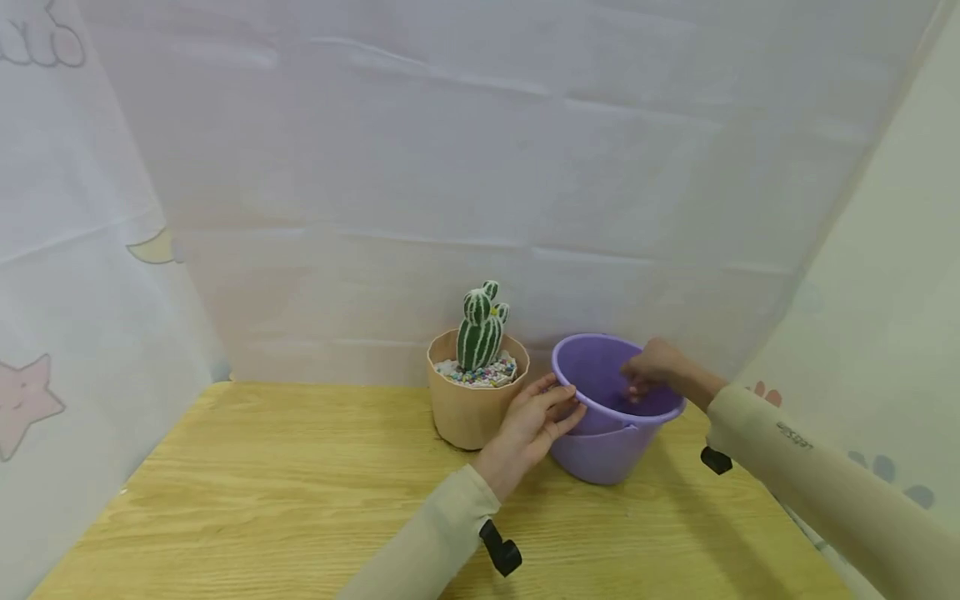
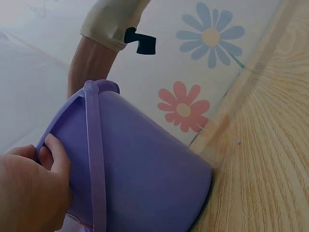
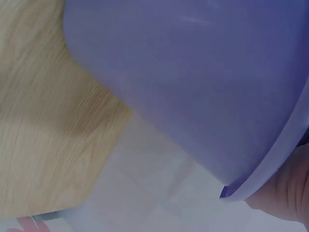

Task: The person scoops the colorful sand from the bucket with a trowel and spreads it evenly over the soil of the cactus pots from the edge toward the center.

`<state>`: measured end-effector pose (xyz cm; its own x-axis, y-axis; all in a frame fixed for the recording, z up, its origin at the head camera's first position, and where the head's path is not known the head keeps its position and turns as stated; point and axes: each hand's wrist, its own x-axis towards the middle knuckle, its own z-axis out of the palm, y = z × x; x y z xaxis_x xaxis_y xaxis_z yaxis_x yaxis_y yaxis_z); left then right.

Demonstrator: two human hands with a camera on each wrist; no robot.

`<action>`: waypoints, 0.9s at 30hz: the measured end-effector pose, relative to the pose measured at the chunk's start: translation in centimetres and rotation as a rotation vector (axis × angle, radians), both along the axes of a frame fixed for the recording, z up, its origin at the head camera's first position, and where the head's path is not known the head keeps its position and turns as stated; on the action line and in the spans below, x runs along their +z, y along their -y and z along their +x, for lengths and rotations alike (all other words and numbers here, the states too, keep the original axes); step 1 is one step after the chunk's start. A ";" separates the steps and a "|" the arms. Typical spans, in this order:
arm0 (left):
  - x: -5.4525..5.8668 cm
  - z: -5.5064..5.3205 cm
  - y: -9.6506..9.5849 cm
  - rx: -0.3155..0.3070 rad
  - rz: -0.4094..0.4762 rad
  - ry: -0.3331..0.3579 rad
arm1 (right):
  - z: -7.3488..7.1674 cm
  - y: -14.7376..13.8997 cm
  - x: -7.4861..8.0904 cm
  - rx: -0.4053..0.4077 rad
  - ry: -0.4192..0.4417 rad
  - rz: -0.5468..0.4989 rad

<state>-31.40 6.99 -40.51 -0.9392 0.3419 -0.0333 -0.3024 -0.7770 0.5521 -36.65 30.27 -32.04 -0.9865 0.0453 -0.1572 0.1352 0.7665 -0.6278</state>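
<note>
A purple plastic bucket [image 1: 592, 450] stands on the wooden table, its handle hanging down at the near side. My left hand [image 1: 529, 425] pinches the bucket's rim at the near left, fingers over the edge, as the left wrist view also shows with the bucket wall [image 2: 145, 164]. Over the far right rim, my right hand [image 1: 651, 368] reaches down into the bucket with bent fingers. I cannot tell whether those fingers hold something. From the right wrist, the bucket's outer wall [image 3: 188, 82] hides the fingers and only part of the hand [image 3: 285, 188] shows.
Left of the bucket, close by my left hand, is a tan pot [image 1: 465, 417] with a green knitted-looking cactus [image 1: 478, 337] and colourful pebbles. A tiny pale bead [image 2: 238, 142] lies on the table [image 1: 285, 492]. White printed cloth [image 1: 450, 167] hangs behind and at the sides.
</note>
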 end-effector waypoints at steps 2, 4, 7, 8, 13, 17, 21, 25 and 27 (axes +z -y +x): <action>0.1 0.0 0.0 0.003 -0.003 0.008 | 0.2 0.1 -0.2 -0.005 -0.015 -0.015; 0.2 0.0 0.1 0.006 -0.006 0.024 | 0.6 0.3 -0.4 0.017 -0.040 0.008; 0.3 0.0 0.1 0.009 -0.020 0.029 | 1.3 0.8 -0.5 0.111 -0.091 0.146; 0.4 0.1 0.2 0.010 -0.029 0.024 | 1.5 0.9 -0.6 0.144 -0.116 0.205; 0.9 0.5 0.5 0.035 -0.100 -0.039 | 2.3 1.6 -0.5 0.302 -0.229 0.283; 1.1 0.6 0.6 0.012 -0.129 -0.088 | 2.3 1.4 -0.9 0.345 -0.226 0.182; 1.1 0.5 0.6 -0.025 -0.125 -0.092 | 2.2 0.6 -1.4 0.369 -0.217 0.081; 1.0 0.4 0.5 -0.038 -0.116 -0.068 | 2.2 0.1 -1.8 0.389 -0.212 0.000; 1.0 0.3 0.6 -0.043 -0.111 -0.062 | 2.3 -0.1 -1.9 0.391 -0.215 -0.020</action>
